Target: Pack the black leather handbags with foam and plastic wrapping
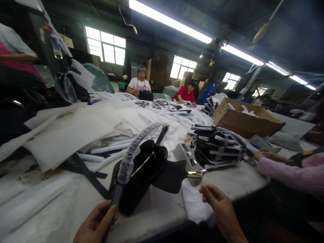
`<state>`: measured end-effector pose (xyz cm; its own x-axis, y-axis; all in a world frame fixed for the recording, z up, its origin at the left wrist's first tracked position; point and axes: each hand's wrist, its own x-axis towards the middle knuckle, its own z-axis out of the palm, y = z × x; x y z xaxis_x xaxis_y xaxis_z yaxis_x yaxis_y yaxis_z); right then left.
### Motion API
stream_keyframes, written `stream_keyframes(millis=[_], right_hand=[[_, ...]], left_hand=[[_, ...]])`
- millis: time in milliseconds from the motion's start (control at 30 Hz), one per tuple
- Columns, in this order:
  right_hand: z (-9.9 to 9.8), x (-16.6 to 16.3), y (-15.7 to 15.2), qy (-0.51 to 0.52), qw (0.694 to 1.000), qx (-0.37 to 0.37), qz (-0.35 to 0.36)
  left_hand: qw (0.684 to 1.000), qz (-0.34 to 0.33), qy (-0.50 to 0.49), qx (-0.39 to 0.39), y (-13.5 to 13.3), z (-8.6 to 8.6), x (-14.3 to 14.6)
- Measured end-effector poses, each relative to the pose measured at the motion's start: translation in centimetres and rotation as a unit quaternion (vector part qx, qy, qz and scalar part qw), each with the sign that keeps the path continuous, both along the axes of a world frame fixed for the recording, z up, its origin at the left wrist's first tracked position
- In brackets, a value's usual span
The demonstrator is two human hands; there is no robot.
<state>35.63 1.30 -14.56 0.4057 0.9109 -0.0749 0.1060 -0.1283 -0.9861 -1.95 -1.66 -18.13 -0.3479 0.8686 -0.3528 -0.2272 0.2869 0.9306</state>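
A black handbag [136, 192] stands on the table in front of me, its top open and a gold zip showing inside. Clear plastic film wraps its handle [128, 158], which arches above the bag. My left hand [97, 222] grips the lower end of the handle strap, at the bag's near left. To the right spreads the bag's black flap [170, 177], with a gold clasp [194, 174] at its tip. Below that clasp, apart from it, is my right hand [220, 206], thumb and fingertips pinched together; anything between them is too small to make out.
White sheets [68, 131] pile up on the left, beside black straps [88, 172]. At right lie wrapped black bags [217, 145], a grey device [186, 157], white wadding [196, 202] and a cardboard box [240, 116]. A co-worker's pink sleeve [286, 173] reaches in; two people sit across the table.
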Motion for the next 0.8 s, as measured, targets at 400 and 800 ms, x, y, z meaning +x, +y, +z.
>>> stream_keyframes(millis=[400,800], right_hand=[[4.6,-21.2,-0.9,-0.009,0.934,0.018,0.357],[3.5,-24.9,1.3,-0.211,0.937,0.012,0.277]], left_hand=[[0.993,-0.040,-0.012,0.112,-0.6,2.1,0.8],[0.987,-0.057,-0.037,0.143,-0.6,0.8,0.3]])
